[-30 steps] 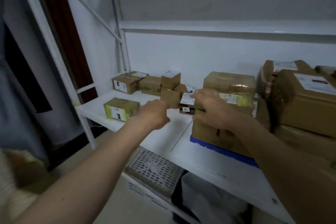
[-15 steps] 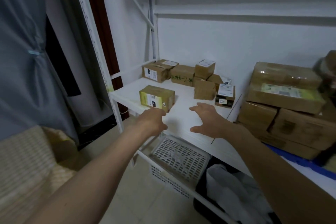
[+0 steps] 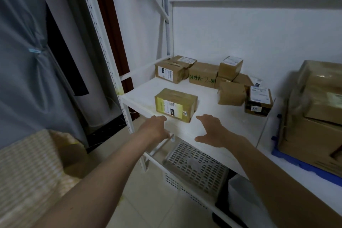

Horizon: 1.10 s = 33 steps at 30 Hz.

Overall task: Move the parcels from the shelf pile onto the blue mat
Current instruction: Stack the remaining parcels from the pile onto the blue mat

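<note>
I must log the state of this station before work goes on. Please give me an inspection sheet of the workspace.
Surface: white shelf, bare in the middle.
Job's things: yellow-taped parcel alone near the front edge; parcel pile at the back; dark box with white label beside it; blue mat at right, already carrying stacked boxes.
Clutter: white perforated basket on the level below.
Hands: left hand and right hand both open, holding nothing, close to the yellow-taped parcel.
Cables: nothing seen.
Surroundings: grey curtain at left, white wall behind, tiled floor.
</note>
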Tool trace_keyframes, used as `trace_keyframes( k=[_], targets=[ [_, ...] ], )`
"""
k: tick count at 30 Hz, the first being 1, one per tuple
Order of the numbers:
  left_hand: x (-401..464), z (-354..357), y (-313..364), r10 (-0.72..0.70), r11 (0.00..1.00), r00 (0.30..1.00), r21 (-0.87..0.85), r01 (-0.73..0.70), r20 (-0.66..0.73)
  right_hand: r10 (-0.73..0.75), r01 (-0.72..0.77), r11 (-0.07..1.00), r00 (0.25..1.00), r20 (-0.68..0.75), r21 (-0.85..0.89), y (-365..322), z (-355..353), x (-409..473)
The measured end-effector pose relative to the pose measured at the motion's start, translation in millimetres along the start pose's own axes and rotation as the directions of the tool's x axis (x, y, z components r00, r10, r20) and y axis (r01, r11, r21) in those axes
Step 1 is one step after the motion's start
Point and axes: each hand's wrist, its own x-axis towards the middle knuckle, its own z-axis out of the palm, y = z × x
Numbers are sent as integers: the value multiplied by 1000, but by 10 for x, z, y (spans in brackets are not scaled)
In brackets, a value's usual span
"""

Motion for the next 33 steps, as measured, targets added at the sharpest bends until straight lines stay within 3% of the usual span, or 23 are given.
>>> trace_keyframes(
  k=[6, 11, 17, 25, 33],
  targets=[
    [839, -200, -188, -20, 999, 1000, 38, 20, 16, 102, -101, 989, 995, 3, 109, -22, -21, 570],
    [1427, -239, -372, -53, 992, 998, -118, 50, -29, 138, -123, 961, 990, -43, 249, -20, 28, 1020],
    [1886, -174, -588, -135, 934, 990, -329, 136, 28, 228, -175, 870, 972, -60, 461, -107, 21, 1362],
    [2251, -131, -658, -39, 867, 982, -483, 126, 186, 412, -335, 705, 911, 23, 625, -101, 125, 1577],
    [2342, -337, -665, 105, 832, 985, -555, -12, 137, 549, -362, 602, 835, -39, 712, -316, 15, 1601]
  ],
)
